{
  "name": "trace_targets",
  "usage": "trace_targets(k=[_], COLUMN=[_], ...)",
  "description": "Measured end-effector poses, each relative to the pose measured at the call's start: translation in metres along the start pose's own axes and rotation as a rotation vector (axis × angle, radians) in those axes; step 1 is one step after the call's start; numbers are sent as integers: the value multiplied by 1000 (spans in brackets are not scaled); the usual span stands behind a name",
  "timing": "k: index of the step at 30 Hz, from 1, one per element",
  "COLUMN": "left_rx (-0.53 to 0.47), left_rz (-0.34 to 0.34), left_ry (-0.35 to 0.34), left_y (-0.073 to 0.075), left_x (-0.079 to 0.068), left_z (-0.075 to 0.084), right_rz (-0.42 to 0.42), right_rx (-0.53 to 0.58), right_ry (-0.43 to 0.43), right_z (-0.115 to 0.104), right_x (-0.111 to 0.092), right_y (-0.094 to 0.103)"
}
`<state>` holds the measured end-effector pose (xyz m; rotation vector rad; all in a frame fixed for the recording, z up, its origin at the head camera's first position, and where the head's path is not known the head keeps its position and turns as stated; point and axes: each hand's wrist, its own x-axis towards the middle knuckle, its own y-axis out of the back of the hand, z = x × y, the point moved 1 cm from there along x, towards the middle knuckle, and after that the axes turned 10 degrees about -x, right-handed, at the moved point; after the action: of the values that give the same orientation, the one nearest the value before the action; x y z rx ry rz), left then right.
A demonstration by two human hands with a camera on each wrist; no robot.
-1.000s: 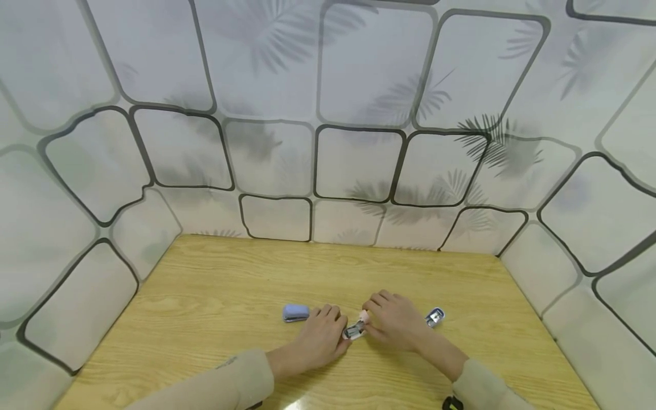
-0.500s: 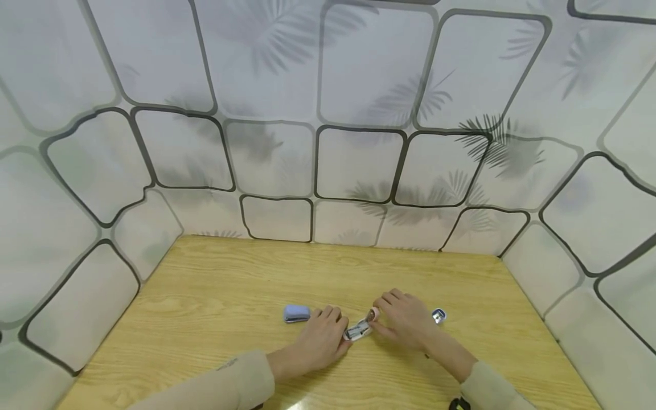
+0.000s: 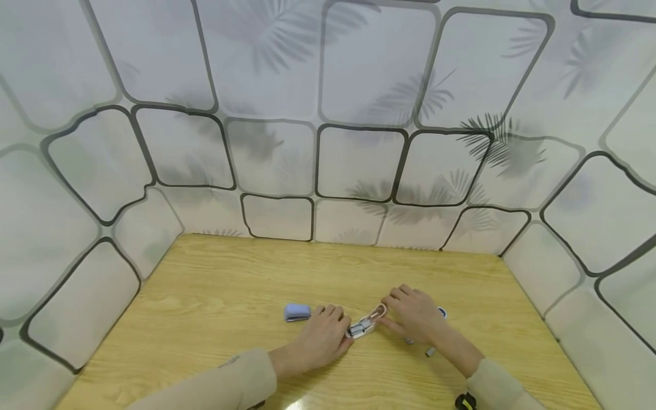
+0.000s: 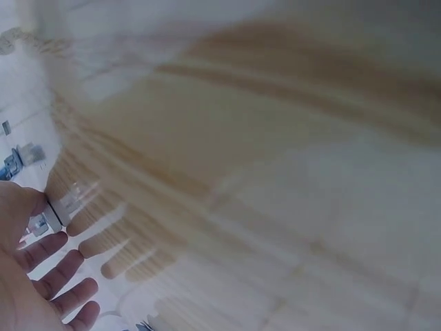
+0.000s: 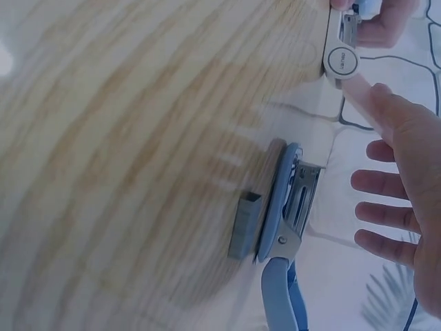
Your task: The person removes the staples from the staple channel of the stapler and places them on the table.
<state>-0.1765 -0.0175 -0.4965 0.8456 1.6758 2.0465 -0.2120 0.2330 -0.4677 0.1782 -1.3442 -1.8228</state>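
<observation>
At the far left of the wooden table (image 3: pixel 215 296) we see a small closed blue stapler (image 3: pixel 296 312), lying flat just beside the left hand's fingertips and not touched by them. Next comes the left hand (image 3: pixel 320 337), palm down on the wood, its thumb and forefinger pinching the near end of a pink-and-white stapler (image 3: pixel 365 326) (the other fingers lie loosely together over the table). From the left wrist camera those spare fingers (image 4: pixel 58 276) show straight and a little spread, with the stapler's metal end (image 4: pixel 52 217) held against the thumb side; the rest of that view is blurred wood.

The pink-and-white stapler sits at the middle of the table's near half, between our two hands, swung open, its top arm tilted up toward the right. The right hand (image 3: pixel 416 313) meets that raised arm with its fingertips; from the right wrist camera we see one straight finger (image 5: pixel 365 93) pressing the arm's rounded end (image 5: pixel 342 61), the other fingers spread apart and holding nothing.

Further right, mostly hidden behind the right hand in the head view, lies an open blue stapler (image 5: pixel 282 227), flat on the wood under the palm. Just beside it rests a strip of staples (image 5: pixel 244 224), clear of the fingers. Patterned wall panels (image 3: pixel 359 165) close the table in on three sides.
</observation>
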Motion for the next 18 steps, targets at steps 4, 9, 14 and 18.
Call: trace_targets(k=[4, 9, 14, 18], left_rx=[16, 46, 35, 8], left_rz=[1, -1, -23, -39], left_ry=[0, -1, 9, 18], left_y=[-1, -5, -7, -6], left_x=[3, 10, 16, 18], left_z=[2, 2, 3, 4], right_rz=[2, -7, -20, -30], right_rx=[2, -1, 0, 8], right_ry=[-1, -9, -24, -39], right_z=[4, 9, 11, 12], right_x=[0, 0, -1, -2], right_y=[-4, -7, -9, -12])
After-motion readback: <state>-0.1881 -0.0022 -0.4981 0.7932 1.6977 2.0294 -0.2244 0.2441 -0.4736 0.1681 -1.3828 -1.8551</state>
